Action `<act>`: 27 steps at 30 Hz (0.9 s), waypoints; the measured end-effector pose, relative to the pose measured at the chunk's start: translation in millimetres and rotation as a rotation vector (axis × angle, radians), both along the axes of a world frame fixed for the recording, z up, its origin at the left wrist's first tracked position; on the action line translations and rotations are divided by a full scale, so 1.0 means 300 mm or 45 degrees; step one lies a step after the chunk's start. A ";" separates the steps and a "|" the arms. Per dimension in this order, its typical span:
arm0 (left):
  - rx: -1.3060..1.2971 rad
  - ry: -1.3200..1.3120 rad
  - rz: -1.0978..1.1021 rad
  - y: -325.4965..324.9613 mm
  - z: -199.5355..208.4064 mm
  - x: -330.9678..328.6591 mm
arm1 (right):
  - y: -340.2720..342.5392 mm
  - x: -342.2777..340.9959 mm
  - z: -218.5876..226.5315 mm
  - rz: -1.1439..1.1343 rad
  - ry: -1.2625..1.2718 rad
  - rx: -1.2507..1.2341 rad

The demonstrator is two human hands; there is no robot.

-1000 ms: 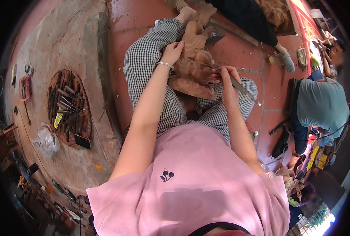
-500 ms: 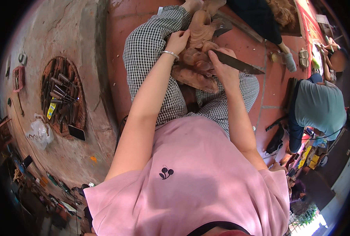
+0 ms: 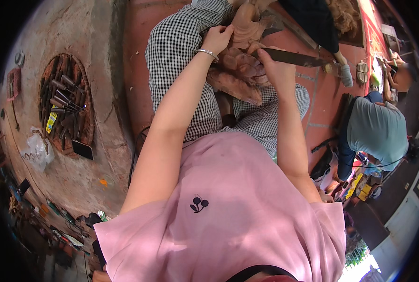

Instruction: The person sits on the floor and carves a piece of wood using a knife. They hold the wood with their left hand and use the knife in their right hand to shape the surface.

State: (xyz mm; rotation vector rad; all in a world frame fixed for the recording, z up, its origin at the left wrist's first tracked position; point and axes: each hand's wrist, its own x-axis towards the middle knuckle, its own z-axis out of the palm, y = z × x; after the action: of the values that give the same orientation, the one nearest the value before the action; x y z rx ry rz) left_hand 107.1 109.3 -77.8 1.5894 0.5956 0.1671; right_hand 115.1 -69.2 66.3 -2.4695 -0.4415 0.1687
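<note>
A reddish-brown wood carving [image 3: 244, 66] with rounded, layered shapes lies between my legs in checked trousers. My left hand [image 3: 218, 40], with a bracelet at the wrist, is closed at the carving's upper left side, its fingertips against the wood. My right hand [image 3: 279, 68] grips a flat, dark, long blade [image 3: 299, 58] whose free end points to the right. The thumb lies along the blade. Where the blade's near end meets the carving is hidden by the fingers.
On the ledge to the left, a round woven tray [image 3: 92, 113] holds several wood-handled carving tools [image 3: 61, 101]. Beside it are a phone [image 3: 83, 150] and a clear plastic bag [image 3: 37, 151]. Another person [image 3: 379, 124] sits bent over at the right; sandals [image 3: 362, 73] lie on the tiles.
My right hand has moved slightly up and right with the blade, which now lies closer to level. My left hand has shifted slightly up along the carving. The whole view has shifted a little.
</note>
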 end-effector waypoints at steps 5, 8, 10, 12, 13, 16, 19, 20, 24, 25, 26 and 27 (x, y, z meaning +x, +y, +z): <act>0.056 0.044 -0.017 0.003 0.006 -0.002 | -0.025 0.034 0.049 0.013 0.276 0.161; 0.035 0.013 0.014 0.003 -0.018 0.003 | -0.007 0.023 0.053 0.060 0.150 0.086; 0.014 0.038 -0.027 -0.001 -0.006 0.004 | -0.020 0.044 -0.024 0.066 -0.035 0.093; 0.018 0.037 -0.027 0.000 0.001 0.003 | -0.061 0.085 -0.024 -0.020 0.335 0.330; 0.032 0.024 -0.008 -0.003 -0.001 -0.004 | -0.078 0.103 -0.017 -0.056 0.519 0.448; 0.035 0.005 0.010 0.000 -0.007 0.001 | -0.032 0.090 0.041 -0.005 0.430 0.208; -0.018 0.009 -0.001 0.002 -0.022 0.005 | -0.007 0.077 0.044 -0.007 0.302 -0.030; -0.027 0.003 -0.002 -0.003 -0.026 0.003 | -0.006 0.081 0.036 -0.022 0.280 -0.077; 0.018 0.047 -0.024 0.000 -0.008 -0.002 | -0.105 0.155 -0.008 -0.124 0.797 0.535; 0.031 0.034 -0.011 0.002 -0.008 0.003 | -0.096 0.151 0.002 -0.151 0.763 0.507; 0.044 0.020 0.002 0.005 -0.009 0.006 | -0.080 0.144 0.011 -0.178 0.728 0.479; 0.053 0.017 0.009 -0.002 -0.009 -0.003 | -0.070 0.125 0.016 -0.215 0.702 0.449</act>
State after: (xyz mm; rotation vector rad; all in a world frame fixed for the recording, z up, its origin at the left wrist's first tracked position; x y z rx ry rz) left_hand 106.2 108.7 -80.5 1.6296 0.6117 0.1751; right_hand 152.7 -90.1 71.1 -1.9916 -0.0191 0.6242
